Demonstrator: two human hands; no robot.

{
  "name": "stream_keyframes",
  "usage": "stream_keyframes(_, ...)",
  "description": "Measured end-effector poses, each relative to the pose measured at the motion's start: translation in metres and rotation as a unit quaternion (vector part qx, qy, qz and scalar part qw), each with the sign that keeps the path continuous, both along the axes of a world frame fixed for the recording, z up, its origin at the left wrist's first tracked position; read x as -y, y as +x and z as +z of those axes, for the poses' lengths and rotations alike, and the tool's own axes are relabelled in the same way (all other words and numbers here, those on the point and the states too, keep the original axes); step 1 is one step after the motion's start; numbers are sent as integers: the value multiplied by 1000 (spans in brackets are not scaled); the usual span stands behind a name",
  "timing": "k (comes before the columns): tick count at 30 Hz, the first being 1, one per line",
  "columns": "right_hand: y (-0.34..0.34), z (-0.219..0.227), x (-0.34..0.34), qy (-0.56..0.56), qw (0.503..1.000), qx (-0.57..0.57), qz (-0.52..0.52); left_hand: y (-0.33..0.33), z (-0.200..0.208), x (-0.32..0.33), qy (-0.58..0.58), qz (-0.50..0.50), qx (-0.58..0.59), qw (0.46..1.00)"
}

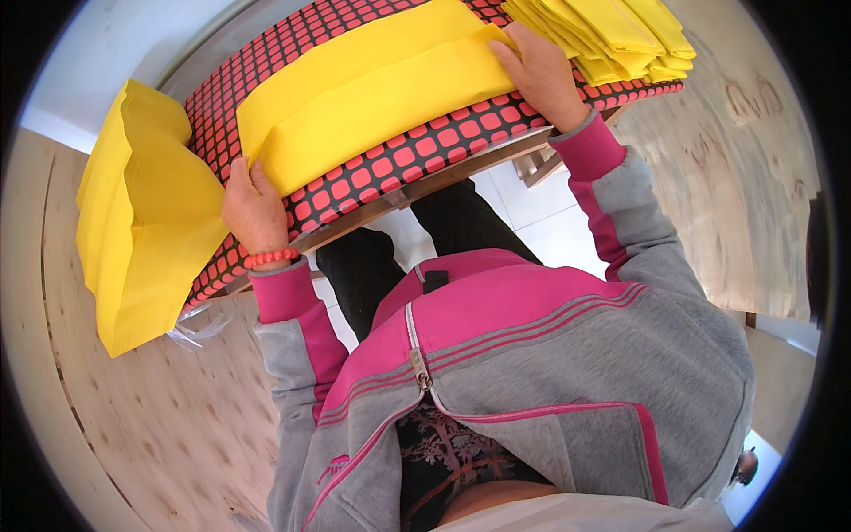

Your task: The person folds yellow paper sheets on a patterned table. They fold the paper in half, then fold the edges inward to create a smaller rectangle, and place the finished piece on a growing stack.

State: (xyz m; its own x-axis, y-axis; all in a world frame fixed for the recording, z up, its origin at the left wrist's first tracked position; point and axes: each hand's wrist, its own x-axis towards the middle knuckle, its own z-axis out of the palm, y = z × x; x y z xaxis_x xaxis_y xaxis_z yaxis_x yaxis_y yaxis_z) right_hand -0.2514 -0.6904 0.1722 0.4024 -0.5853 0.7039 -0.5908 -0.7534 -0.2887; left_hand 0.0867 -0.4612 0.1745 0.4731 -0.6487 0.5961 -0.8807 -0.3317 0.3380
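A long folded piece of yellow fabric (372,97) lies flat across a padded board (399,158) covered in black cloth with red rounded squares. At its near left corner, my left hand (253,208) pinches the edge between thumb and fingers. My right hand (542,78) is closed on the right end, thumb and fingertips over the edge. A lengthwise fold line runs along the fabric between my hands. Part of my right fingers is hidden by the hand itself.
Several folded yellow pieces (620,40) are piled at the board's right end. More yellow fabric (146,222) hangs over its left end. Wooden panels (727,168) stand at the right, and light wood (168,417) lies at the lower left. My legs are under the board's wooden frame.
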Motion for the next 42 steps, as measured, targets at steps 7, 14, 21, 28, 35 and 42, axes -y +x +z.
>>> stream_keyframes(7,5,0,-7,-20,997,-32,-64,7,-3,2,33,26,1,999)
stream_keyframes(14,6,3,-13,8,990,-83,-115,9,-4,4,37,46,42,997)
stream_keyframes(21,6,0,-3,-15,991,-86,-98,2,-2,1,40,69,38,996)
stream_keyframes(28,7,-1,1,-38,991,-86,-95,0,-1,-1,45,67,14,997)
stream_keyframes(35,8,0,-2,-31,990,-81,-110,-7,2,0,69,116,41,990)
stream_keyframes(42,11,2,-4,14,987,-106,-124,-14,12,-4,41,66,179,981)
